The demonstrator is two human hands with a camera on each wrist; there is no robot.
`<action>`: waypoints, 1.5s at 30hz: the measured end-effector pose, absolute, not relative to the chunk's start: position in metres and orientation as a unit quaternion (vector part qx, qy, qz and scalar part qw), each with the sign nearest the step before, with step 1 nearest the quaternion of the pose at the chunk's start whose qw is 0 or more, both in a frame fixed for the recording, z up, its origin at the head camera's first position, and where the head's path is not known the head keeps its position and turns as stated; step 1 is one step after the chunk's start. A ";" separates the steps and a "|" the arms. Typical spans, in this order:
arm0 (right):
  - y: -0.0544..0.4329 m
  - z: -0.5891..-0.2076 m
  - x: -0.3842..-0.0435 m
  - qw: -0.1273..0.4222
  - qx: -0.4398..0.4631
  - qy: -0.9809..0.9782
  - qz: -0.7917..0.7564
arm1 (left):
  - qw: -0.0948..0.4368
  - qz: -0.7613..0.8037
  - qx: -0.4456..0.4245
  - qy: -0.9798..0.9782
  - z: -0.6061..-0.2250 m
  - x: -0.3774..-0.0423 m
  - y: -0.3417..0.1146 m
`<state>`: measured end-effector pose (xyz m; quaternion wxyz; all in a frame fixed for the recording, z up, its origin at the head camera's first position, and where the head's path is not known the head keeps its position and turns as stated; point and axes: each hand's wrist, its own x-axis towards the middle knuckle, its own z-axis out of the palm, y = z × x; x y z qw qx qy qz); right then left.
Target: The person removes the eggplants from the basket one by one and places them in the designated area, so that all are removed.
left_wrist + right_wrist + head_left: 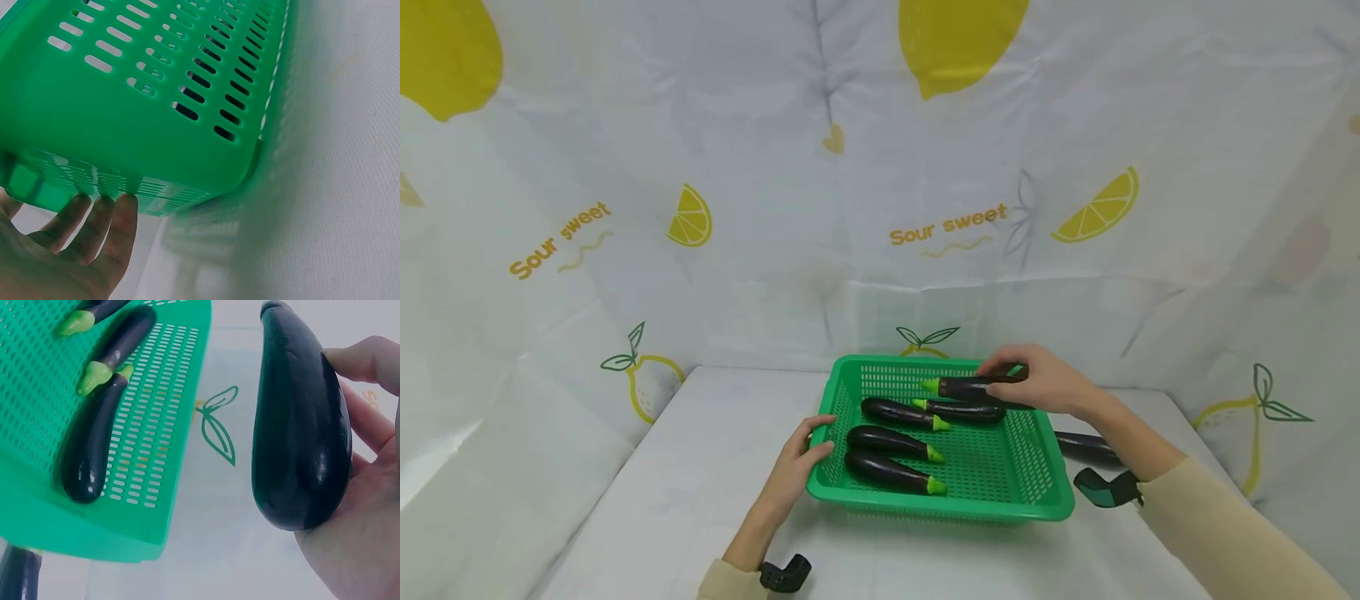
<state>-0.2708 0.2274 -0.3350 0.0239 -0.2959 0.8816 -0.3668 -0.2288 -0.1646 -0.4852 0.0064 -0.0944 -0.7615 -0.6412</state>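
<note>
A green plastic basket (977,505) with slotted walls stands on the white table. My left hand (790,467) holds its left rim; the left wrist view shows fingertips (123,212) against the basket's wall. Over the basket's back right part, my right hand (1048,382) grips a dark purple eggplant (962,387) by its thick end, its green stem pointing left. In the right wrist view, that held eggplant (300,425) appears with the thumb on one side and fingers behind. Several eggplants lie inside the basket, including one (966,412) just below the held one.
Another eggplant (1086,448) lies on the table right of the basket, partly hidden by the right forearm. A white cloth printed with lemons (1097,208) hangs behind and at the sides. The white tabletop (685,483) extends to the left.
</note>
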 end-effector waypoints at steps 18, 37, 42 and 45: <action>0.271 -0.344 -0.239 -0.038 -0.297 0.864 -0.404 | 0.005 -0.640 -0.091 -0.763 -0.485 -0.229 -0.164; 0.333 -0.366 -0.219 -0.066 -0.190 0.898 -0.390 | 0.012 -0.638 -0.093 -0.765 -0.486 -0.229 -0.166; 0.347 -0.375 -0.215 -0.064 -0.168 0.900 -0.398 | 0.008 -0.642 -0.096 -0.760 -0.487 -0.230 -0.165; 0.354 -0.380 -0.214 -0.049 -0.145 0.906 -0.394 | 0.004 -0.645 -0.096 -0.758 -0.487 -0.230 -0.164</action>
